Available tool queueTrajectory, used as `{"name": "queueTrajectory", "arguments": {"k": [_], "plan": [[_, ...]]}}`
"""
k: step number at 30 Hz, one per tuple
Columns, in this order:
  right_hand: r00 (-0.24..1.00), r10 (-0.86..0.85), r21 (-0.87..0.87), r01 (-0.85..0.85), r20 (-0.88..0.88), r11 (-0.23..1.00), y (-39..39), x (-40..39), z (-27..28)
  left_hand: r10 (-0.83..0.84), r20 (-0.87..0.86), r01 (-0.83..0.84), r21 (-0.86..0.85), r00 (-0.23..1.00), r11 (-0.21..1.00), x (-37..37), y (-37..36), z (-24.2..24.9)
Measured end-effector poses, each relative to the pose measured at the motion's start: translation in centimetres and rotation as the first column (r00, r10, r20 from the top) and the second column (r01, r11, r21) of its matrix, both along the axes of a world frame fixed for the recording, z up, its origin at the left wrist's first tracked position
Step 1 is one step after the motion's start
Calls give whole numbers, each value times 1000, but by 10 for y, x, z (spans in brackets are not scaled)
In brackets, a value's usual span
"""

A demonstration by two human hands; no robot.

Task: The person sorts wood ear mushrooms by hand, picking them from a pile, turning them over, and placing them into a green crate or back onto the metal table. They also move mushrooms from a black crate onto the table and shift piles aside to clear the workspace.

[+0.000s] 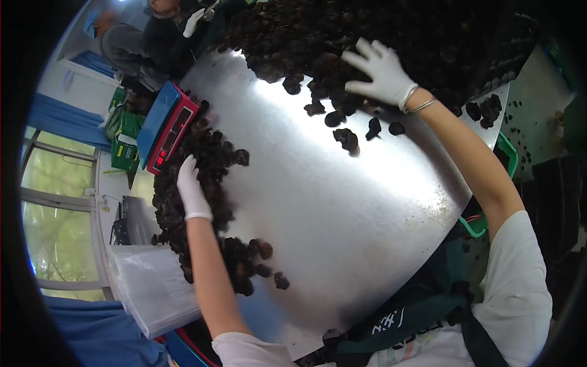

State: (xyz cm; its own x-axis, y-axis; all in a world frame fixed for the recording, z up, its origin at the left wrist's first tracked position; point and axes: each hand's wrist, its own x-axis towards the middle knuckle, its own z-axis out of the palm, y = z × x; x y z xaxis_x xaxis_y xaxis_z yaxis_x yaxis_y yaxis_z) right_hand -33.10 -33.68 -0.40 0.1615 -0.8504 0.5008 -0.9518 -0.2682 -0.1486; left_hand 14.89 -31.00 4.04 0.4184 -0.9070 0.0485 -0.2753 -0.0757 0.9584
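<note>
Dark, wrinkled, rounded pieces lie in a large heap [293,46] at the top of the metal table [318,214], with a smaller pile [211,159] along its left side. My left hand [192,189], in a white glove, rests against the smaller pile, fingers pointing away and close together; whether it holds a piece is hidden. My right hand [382,73], also white-gloved and with bracelets at the wrist, is over the near edge of the large heap with its fingers spread and nothing held. Several loose pieces [347,140] lie just below it.
A red and blue scale [165,128] stands at the table's left edge, beside green packages [126,140]. Clear plastic bags [153,284] lie lower left. Two people [125,49] are at the upper left, one with a gloved hand [193,22]. A green basket [506,153] is right of the table.
</note>
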Motion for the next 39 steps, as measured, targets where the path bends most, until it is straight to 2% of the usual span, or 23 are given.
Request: {"name": "queueTrajectory", "arguments": {"k": [1,2,3,4,5,8,9,11,12,13,15,19,20,21,24,27,28,30,31,33,34,37,39], "plan": [[990,128,134,-136,66,982,10,7,-3,-129,411,207,-151,902,967,-23,0,-11],[963,271,106,-270,10,957,25,8,-1,-180,326,216,-77,928,973,-91,29,19],[941,316,163,-333,124,929,48,9,9,-303,195,329,-124,933,936,-120,37,10],[947,288,159,-309,140,938,63,1,19,-333,530,486,-176,779,856,-135,38,-5],[953,261,163,-285,155,944,76,-10,24,-414,634,597,-94,653,797,-162,49,-8],[988,-3,-126,22,154,992,103,-25,16,-572,571,721,-51,589,691,-225,73,-22],[986,52,-149,-29,156,988,108,-27,-1,-567,627,743,-28,534,669,-234,78,-30],[991,131,44,-131,7,990,145,-10,-11,-542,729,778,22,418,628,-241,86,-48],[969,227,35,-232,97,972,166,2,3,-610,671,801,41,420,597,-237,97,-41],[964,228,129,-246,135,961,187,10,14,-622,675,816,51,397,576,-228,107,-39],[961,243,146,-262,134,954,209,4,16,-648,680,843,81,344,532,-208,126,-35],[975,182,-69,-175,129,982,179,-23,10,-622,569,709,93,539,699,-185,142,-26],[951,135,-22,-134,277,991,179,-21,9,-637,493,690,97,592,717,-183,143,-24],[906,81,34,-105,416,994,178,-15,11,-628,529,687,112,571,718,-181,147,-21],[893,222,16,-248,391,969,199,9,24,-626,618,679,196,476,708,-168,172,0],[830,241,62,-312,502,948,214,-1,18,-570,787,567,364,238,739,-146,221,21],[816,248,1,-291,522,957,215,-3,15,-555,786,519,366,272,772,-137,238,20],[820,234,74,-317,523,946,212,-4,23,-517,784,419,365,342,831,-122,267,14],[823,227,109,-328,521,938,209,-3,27,-490,826,402,363,280,841,-114,274,7],[819,340,43,-404,462,914,193,15,30,-426,893,368,350,148,861,-87,278,-11],[833,360,38,-413,420,910,186,28,32,-448,883,406,362,139,839,-69,267,-16],[924,294,161,-338,246,927,162,70,27,-278,952,372,213,130,903,-38,214,-24],[953,272,268,-299,133,916,146,86,21,-220,952,337,140,212,931,-10,172,-36]]}}
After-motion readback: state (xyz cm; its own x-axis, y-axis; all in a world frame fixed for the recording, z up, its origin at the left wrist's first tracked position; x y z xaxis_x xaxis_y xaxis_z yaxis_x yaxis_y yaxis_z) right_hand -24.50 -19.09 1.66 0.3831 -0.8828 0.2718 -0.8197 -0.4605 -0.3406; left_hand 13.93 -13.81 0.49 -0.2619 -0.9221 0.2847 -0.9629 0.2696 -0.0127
